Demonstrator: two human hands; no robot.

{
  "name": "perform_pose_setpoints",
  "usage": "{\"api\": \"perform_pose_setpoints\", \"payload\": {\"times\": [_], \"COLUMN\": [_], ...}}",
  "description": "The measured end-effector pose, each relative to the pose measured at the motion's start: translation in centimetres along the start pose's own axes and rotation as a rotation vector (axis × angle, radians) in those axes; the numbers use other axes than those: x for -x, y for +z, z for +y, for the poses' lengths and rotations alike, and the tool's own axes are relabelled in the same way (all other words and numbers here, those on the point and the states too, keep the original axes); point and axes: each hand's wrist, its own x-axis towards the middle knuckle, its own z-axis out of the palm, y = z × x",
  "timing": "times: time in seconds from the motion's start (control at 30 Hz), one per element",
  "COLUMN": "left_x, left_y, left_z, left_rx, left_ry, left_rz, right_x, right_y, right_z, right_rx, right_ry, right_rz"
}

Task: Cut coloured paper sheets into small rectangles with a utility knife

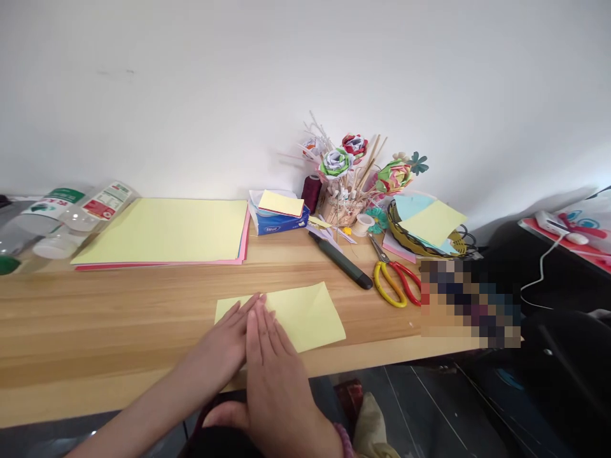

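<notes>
A folded sheet of yellow paper [310,316] lies near the table's front edge, with a diagonal crease at its right end. My left hand [229,340] rests flat on the paper's left part, fingers stretched toward the upper right. Beside it and touching it, my right hand [277,375] lies flat with its fingers extended over the paper and its thumb apart. Neither hand grips anything. The hands cover part of the paper's left half and its lower edge.
Behind are a large paper stack [167,229], plastic bottles [52,219], a blue tissue box [279,222] and paper flowers [337,162]. To the right lie a dark cutter [341,261], scissors [390,280] and a basket [398,232] with papers. A blurred patch covers the table's right end.
</notes>
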Motion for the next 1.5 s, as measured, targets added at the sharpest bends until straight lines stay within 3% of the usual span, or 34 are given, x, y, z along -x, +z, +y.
{"api": "perform_pose_setpoints", "payload": {"times": [0.17, 0.43, 0.57, 0.63, 0.73, 0.83, 0.93, 1.03, 1.3, 1.5], "left_x": [0.0, 0.6, 0.3, -0.3, -1.6, -2.9, -2.8, -1.1, 6.5, 8.2], "left_y": [0.5, 1.6, 0.4, -0.6, -1.5, -0.8, 0.4, 0.5, -1.8, -2.3], "left_z": [-0.6, -1.2, -0.9, 0.7, 5.2, 10.0, 12.2, 11.2, 4.2, 2.2], "left_rx": [0.002, 0.0, -0.1, -0.14, -0.096, -0.06, -0.105, -0.122, -0.167, -0.143], "left_ry": [0.122, 0.11, 0.097, 0.086, 0.142, 0.177, 0.105, 0.063, -0.009, -0.005], "left_rz": [-0.129, -0.08, -0.1, -0.07, 0.037, 0.103, 0.12, 0.093, 0.155, 0.255], "right_x": [1.6, 6.3, 7.4, 7.4, 7.3, 7.4, 7.6, 7.6, 7.4, 7.7], "right_y": [-0.3, -3.0, -3.6, -3.4, -2.9, -2.5, -2.4, -2.5, -2.4, -2.3], "right_z": [2.2, 9.1, 10.4, 10.1, 9.7, 9.7, 9.9, 10.0, 10.0, 10.4], "right_rx": [0.009, 0.229, 0.323, 0.357, 0.388, 0.416, 0.4, 0.341, 0.315, 0.381], "right_ry": [-0.032, -0.045, -0.07, -0.056, -0.046, -0.027, -0.013, -0.012, -0.023, -0.053], "right_rz": [-0.097, -0.134, -0.099, -0.07, -0.05, -0.061, -0.064, -0.056, -0.004, 0.018]}}
